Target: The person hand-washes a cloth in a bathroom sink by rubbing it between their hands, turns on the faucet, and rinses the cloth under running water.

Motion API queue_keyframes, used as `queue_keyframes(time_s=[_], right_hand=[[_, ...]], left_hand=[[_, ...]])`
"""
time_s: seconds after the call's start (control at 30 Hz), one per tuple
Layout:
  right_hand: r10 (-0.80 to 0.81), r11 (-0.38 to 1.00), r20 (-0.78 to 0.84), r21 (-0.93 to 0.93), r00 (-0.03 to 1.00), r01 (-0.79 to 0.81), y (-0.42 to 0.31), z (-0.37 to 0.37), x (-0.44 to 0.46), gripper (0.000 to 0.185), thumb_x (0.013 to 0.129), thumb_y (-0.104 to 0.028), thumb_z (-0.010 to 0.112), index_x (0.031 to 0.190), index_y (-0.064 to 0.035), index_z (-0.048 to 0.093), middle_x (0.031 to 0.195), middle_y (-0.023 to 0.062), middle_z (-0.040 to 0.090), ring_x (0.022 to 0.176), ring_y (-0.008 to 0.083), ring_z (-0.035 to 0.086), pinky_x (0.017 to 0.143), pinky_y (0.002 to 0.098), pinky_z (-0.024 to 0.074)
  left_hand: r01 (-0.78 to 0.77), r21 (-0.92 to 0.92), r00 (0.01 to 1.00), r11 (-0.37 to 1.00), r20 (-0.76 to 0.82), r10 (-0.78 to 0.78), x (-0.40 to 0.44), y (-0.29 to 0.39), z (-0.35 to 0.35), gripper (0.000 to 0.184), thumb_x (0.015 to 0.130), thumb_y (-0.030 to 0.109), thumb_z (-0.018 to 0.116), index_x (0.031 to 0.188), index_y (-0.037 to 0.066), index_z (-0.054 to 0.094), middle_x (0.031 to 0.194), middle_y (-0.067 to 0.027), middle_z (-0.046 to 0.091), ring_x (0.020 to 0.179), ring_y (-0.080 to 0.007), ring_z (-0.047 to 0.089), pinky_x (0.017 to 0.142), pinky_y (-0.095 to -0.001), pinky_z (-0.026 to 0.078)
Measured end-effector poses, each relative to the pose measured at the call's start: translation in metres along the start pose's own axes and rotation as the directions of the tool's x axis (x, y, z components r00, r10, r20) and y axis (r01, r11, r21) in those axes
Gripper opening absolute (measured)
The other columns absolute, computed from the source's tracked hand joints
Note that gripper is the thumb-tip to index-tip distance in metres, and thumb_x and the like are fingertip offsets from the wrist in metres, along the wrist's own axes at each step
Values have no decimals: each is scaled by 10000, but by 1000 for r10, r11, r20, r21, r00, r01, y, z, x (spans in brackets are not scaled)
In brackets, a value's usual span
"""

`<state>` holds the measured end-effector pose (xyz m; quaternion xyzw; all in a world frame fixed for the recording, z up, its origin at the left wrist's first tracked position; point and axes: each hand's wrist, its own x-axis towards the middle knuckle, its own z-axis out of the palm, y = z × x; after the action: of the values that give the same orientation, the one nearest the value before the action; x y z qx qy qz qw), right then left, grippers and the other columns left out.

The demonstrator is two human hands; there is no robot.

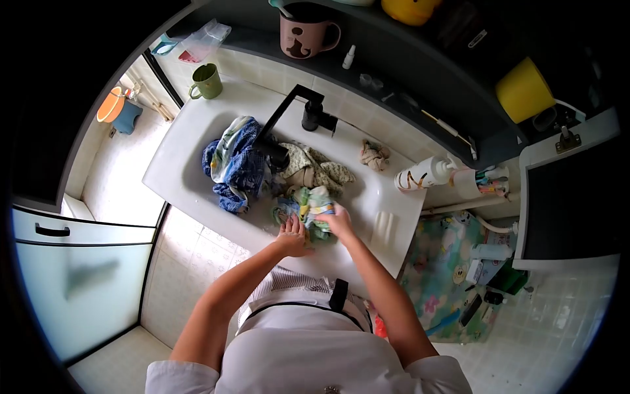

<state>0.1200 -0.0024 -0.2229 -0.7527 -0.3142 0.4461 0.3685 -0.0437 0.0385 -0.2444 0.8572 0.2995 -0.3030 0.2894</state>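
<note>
In the white sink (174,157), a light green, yellow and white cloth (314,203) lies bunched near the front rim. My left hand (293,236) rests on the lower left side of this cloth, its fingers stretched out. Closed on the right side of the same cloth is my right hand (338,222), slightly blurred. Behind it lies a beige patterned cloth (308,167), and a blue and white cloth (239,161) fills the sink's left part. The black faucet (279,125) reaches over these cloths.
A green mug (207,81) stands at the sink's back left corner. On the right ledge are a small crumpled cloth (375,155) and a white bottle (423,173). The dark shelf above holds a pink mug (303,38) and a yellow cup (525,90).
</note>
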Motion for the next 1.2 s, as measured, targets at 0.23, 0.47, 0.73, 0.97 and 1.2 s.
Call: queue_keyframes(time_s=[0.23, 0.47, 0.73, 0.97, 1.2], right_hand=[[-342, 663, 174, -652, 923, 369, -27, 36, -52, 558, 723, -305, 564, 1215, -57, 476, 802, 195, 623, 728, 331, 616, 666, 408, 486], [-221, 788, 344, -489, 913, 375, 11, 57, -41, 812, 788, -482, 477, 1325, 67, 213, 990, 244, 582, 828, 337, 607, 780, 377, 455], [171, 892, 502, 286, 848, -349, -15, 0, 6, 262, 757, -227, 476, 535, -89, 487, 486, 29, 506, 387, 121, 448, 363, 227, 313], [385, 678, 484, 430, 786, -596, 26, 19, 36, 338, 726, -271, 424, 430, -116, 377, 361, 21, 323, 263, 152, 255, 277, 295, 192], [595, 637, 194, 477, 780, -605, 10, 53, 70, 264, 689, -230, 459, 487, -65, 418, 397, 68, 401, 268, 173, 318, 269, 316, 239]], left_hand=[[-189, -62, 981, 980, -60, 185, -8, -1, 1, 771, 775, 619, 403, 1354, 125, 279, 1399, -241, 195, 1297, -441, 120, 1056, -482, 90], [-246, -258, 967, 934, -137, 217, -67, -44, -41, 330, 763, 454, 561, 897, 169, 660, 853, -113, 638, 837, -286, 600, 764, -402, 458], [123, -990, 961, -69, 102, 256, 2, -14, -54, 287, 798, 245, 394, 575, 75, 453, 540, -46, 496, 456, -141, 510, 350, -234, 328], [223, -967, 975, -123, 222, 22, 44, 0, -32, 338, 769, 307, 409, 478, 154, 331, 401, -23, 369, 309, -157, 378, 296, -273, 222], [284, -958, 878, -26, 271, -396, 97, -32, -43, 282, 625, 196, 493, 429, 139, 298, 372, -17, 275, 285, -162, 243, 311, -301, 150]])
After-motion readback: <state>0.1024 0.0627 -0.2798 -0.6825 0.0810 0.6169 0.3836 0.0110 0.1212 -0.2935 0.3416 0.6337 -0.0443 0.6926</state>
